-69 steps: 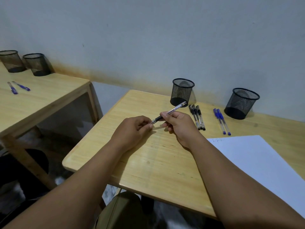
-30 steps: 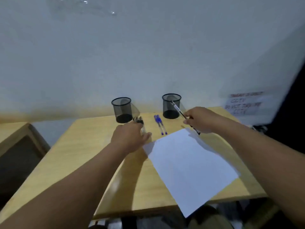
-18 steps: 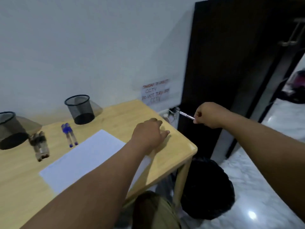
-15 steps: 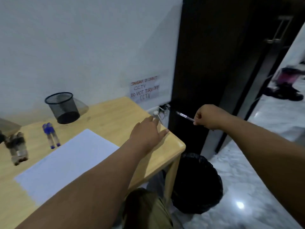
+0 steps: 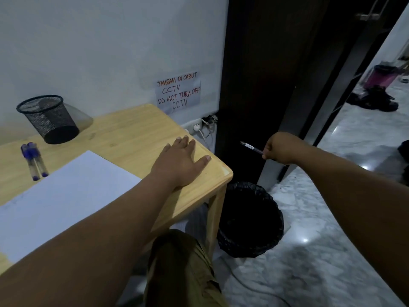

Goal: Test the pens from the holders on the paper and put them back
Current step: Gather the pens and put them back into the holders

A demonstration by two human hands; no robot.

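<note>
My right hand (image 5: 280,148) is shut on a clear black pen (image 5: 251,147), held out past the table's right end, above and beyond a black-lined bin (image 5: 250,220) on the floor. My left hand (image 5: 180,161) lies flat, fingers apart, on the wooden table (image 5: 137,134) near its right corner. A white sheet of paper (image 5: 64,196) lies on the table under my left forearm. Two blue pens (image 5: 34,160) lie side by side left of the paper. A black mesh holder (image 5: 48,119) stands behind them by the wall.
A handwritten CCTV notice (image 5: 178,90) hangs on the white wall above a socket with a white cable (image 5: 200,130). A dark door frame (image 5: 261,74) rises right of the table. Beyond it lies glossy marble floor (image 5: 332,251) with dark items in the far room.
My view swung right from the holders and paper to the table's end. My right hand carried the black pen off the table and out above the bin; my left hand settled flat near the corner.
</note>
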